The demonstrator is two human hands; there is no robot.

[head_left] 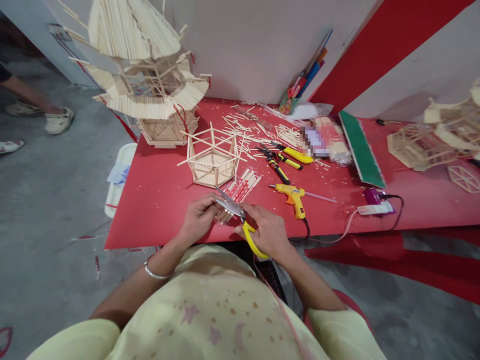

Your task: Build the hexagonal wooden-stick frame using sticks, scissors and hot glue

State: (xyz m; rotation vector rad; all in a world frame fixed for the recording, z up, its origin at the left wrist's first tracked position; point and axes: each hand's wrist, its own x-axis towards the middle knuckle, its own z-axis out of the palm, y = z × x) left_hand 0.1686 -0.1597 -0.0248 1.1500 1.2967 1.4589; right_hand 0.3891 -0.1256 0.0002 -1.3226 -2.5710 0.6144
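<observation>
My right hand (268,231) grips a pair of scissors (250,239) by its yellow handles, the metal blades pointing left and apart near the tip. Close to the blades, my left hand (200,215) is closed in a pinch; whatever lies between its fingertips is too small to make out. Beneath and behind the blades is a bundle of wooden sticks (245,186) in a red-and-clear wrapper. Just beyond stands an open six-sided stick frame (213,162) with sticks jutting from its upper rim.
A tall stick pagoda (150,95) stands at the back left. Loose sticks (240,132), pliers (277,167), a yellow-handled cutter (296,154) and a yellow glue gun (294,196) with a cord lie on the red table (150,200). A green board (360,147) and another stick model (435,135) are rightward.
</observation>
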